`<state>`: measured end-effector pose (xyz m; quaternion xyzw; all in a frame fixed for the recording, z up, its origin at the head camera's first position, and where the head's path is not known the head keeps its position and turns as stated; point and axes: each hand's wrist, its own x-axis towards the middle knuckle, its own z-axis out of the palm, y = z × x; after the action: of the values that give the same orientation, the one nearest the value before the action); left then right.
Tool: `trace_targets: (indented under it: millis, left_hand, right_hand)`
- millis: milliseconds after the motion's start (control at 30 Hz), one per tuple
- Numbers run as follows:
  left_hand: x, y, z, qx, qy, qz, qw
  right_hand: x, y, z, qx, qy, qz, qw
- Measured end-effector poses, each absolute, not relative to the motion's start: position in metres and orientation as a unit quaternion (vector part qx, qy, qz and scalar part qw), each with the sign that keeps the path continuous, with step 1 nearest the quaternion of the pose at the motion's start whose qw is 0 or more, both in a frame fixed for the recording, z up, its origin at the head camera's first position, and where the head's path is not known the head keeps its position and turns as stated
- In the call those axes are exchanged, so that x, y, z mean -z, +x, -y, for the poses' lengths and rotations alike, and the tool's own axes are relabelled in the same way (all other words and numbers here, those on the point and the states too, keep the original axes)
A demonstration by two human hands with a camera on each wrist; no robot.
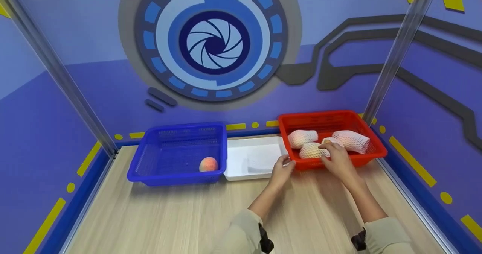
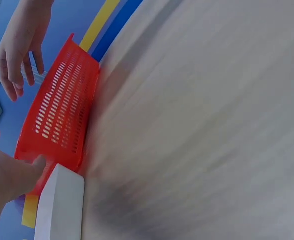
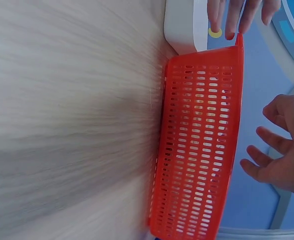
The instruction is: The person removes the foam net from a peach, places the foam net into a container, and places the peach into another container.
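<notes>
In the red basket point(image 1: 331, 115) lie several fruits in white foam nets; one netted fruit point(image 1: 311, 151) at the front looks yellowish, while another netted fruit point(image 1: 352, 141) lies at the right. My right hand point(image 1: 337, 161) is over the basket's front, its fingertips by the middle netted fruits. Loosely bent, spread fingers with nothing between them show on the right hand point(image 3: 287, 147) in the right wrist view. At the basket's front left corner is my left hand point(image 1: 281, 171), its fingers near the rim and holding nothing. Whether it touches the rim I cannot tell.
A white tray point(image 1: 235, 160) stands between the red basket and a blue basket point(image 1: 177, 178). One bare peach point(image 1: 208, 164) lies in the blue basket's front right corner. Behind them rises a printed wall point(image 1: 256, 113), with metal posts at both corners.
</notes>
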<state>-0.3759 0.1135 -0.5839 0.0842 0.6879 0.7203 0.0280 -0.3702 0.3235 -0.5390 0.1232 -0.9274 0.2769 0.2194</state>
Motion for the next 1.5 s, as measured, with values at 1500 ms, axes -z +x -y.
trace_targets:
  millis: [1500]
  left_hand:
    - [0.591, -0.405, -0.138, -0.751, -0.003, -0.66, 0.005]
  right_hand:
    - [0.525, -0.397, -0.329, -0.266, 0.15, 0.942, 0.136]
